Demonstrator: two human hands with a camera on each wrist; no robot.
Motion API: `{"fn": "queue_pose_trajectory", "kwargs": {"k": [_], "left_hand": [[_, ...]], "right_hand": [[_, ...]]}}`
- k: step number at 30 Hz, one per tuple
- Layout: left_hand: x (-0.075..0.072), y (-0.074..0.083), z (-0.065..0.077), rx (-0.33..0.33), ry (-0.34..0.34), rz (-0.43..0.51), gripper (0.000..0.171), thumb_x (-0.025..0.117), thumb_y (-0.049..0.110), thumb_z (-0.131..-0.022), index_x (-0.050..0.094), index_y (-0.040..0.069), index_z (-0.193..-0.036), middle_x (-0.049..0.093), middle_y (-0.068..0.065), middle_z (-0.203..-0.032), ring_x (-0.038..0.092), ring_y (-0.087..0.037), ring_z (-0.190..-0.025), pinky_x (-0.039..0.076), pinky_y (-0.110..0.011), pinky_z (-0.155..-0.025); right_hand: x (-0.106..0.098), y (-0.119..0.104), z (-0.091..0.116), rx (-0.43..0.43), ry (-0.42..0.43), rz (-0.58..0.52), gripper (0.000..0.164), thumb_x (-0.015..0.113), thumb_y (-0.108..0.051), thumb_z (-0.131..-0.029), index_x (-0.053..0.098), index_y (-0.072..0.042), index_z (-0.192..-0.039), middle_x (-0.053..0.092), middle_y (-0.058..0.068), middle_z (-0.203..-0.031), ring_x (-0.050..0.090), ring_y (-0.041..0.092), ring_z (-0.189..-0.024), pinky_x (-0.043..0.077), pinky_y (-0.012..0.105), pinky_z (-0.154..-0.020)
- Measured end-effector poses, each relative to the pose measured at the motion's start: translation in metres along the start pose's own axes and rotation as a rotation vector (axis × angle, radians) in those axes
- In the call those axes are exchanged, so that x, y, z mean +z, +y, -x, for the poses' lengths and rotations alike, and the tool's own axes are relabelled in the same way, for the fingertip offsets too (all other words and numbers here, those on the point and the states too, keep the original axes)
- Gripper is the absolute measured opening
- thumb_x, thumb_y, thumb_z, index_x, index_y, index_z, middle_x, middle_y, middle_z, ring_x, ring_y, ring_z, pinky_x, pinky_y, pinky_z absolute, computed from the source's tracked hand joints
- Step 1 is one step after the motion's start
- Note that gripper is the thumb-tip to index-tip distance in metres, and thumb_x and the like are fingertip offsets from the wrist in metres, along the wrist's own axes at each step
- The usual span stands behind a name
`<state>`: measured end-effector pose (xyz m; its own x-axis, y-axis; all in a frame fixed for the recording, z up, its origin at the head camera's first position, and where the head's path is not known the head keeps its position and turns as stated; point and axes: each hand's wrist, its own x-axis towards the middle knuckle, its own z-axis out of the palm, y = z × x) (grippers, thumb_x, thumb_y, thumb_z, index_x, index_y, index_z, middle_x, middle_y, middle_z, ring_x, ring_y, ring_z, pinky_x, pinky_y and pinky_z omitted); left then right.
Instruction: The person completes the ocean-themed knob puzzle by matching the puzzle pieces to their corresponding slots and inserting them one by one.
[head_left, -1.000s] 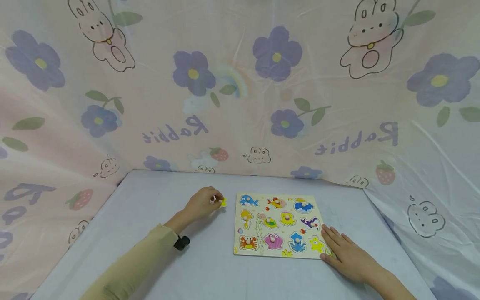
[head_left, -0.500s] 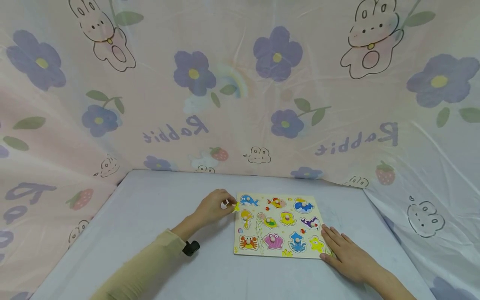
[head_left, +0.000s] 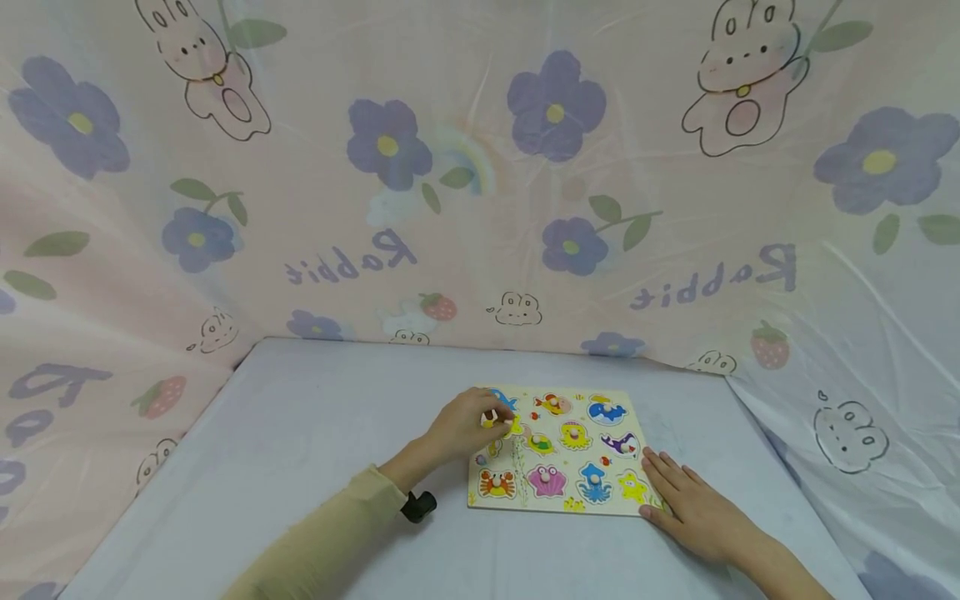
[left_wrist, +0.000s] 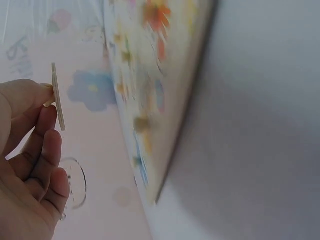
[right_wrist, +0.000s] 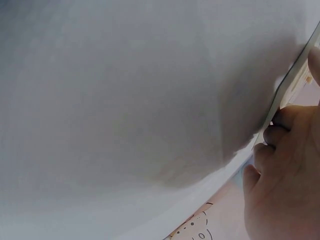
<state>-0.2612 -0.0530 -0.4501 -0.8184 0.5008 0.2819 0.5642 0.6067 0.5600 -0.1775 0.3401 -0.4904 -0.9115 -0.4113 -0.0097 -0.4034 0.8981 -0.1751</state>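
My left hand pinches a small yellow puzzle piece between thumb and fingertips, over the upper left of a wooden peg puzzle board. Seen edge-on in the left wrist view, the piece is thin and stands apart from the board. Sea-animal pieces with round knobs sit in the board, among them a crab, a pink shell and a blue squid. A knobless yellow star shape shows at the lower right corner. My right hand rests with extended fingers along the board's right edge.
The board lies on a white-covered table. A patterned curtain with flowers and rabbits hangs behind and at both sides. A small black device is at the left wrist, below the beige sleeve.
My left hand has carried the yellow piece rightward, from the table left of the board to over its upper left part. The right hand and the board have stayed put.
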Motion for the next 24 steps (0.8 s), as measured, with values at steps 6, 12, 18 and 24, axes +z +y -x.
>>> {"fn": "queue_pose_trajectory", "kwargs": {"k": [6, 12, 18, 24], "left_hand": [[0.015, 0.020, -0.006, 0.007, -0.018, 0.057, 0.008, 0.076, 0.020, -0.097, 0.078, 0.017, -0.104, 0.066, 0.012, -0.095, 0.059, -0.009, -0.091, 0.049, -0.021, -0.078], [0.034, 0.041, -0.014, 0.023, -0.042, 0.080, 0.008, 0.077, 0.022, -0.096, 0.078, 0.019, -0.104, 0.066, 0.016, -0.094, 0.057, -0.002, -0.089, 0.047, -0.017, -0.076], [0.054, 0.060, -0.026, 0.050, -0.086, 0.052, 0.008, 0.078, 0.023, -0.095, 0.079, 0.020, -0.103, 0.066, 0.018, -0.092, 0.058, -0.002, -0.087, 0.045, -0.014, -0.075], [0.073, 0.075, -0.038, 0.082, -0.136, 0.007, 0.008, 0.079, 0.024, -0.095, 0.079, 0.022, -0.102, 0.066, 0.018, -0.091, 0.053, 0.005, -0.081, 0.043, -0.010, -0.069]], "right_hand": [[0.001, 0.000, 0.000, -0.002, -0.002, 0.000, 0.082, 0.058, -0.059, -0.100, 0.045, 0.000, -0.154, 0.037, 0.015, -0.165, 0.034, 0.041, -0.151, 0.031, 0.063, -0.117], [0.000, 0.000, 0.000, -0.006, 0.001, -0.001, 0.080, 0.059, -0.058, -0.101, 0.046, 0.001, -0.154, 0.036, 0.016, -0.165, 0.034, 0.042, -0.150, 0.030, 0.063, -0.117], [-0.001, 0.000, -0.001, -0.007, -0.007, -0.002, 0.081, 0.058, -0.058, -0.101, 0.045, 0.001, -0.154, 0.037, 0.017, -0.165, 0.034, 0.043, -0.150, 0.030, 0.063, -0.117], [-0.001, 0.000, 0.000, -0.013, 0.001, -0.007, 0.079, 0.058, -0.056, -0.101, 0.045, 0.002, -0.154, 0.037, 0.017, -0.164, 0.034, 0.044, -0.150, 0.030, 0.063, -0.117]]}}
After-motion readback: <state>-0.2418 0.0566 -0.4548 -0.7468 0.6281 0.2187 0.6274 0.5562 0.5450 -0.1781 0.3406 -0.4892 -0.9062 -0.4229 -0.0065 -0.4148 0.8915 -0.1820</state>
